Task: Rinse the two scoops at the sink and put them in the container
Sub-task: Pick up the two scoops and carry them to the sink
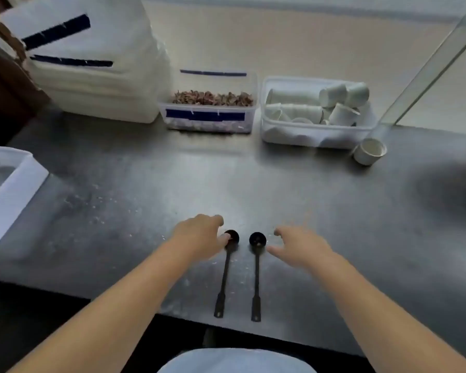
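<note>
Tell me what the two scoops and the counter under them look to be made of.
Left scoop and right scoop: likely black plastic, matte, thin moulded handles with hanging holes. Counter: apparently stainless steel, brushed grey with soft glare and water spots.

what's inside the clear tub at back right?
The clear tub holds a jumble of small white cups, mostly tipped over. Whatever lies beneath them is covered.

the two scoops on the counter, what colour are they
Both scoops are black, bowls and long handles alike; the head view shows it.
</note>
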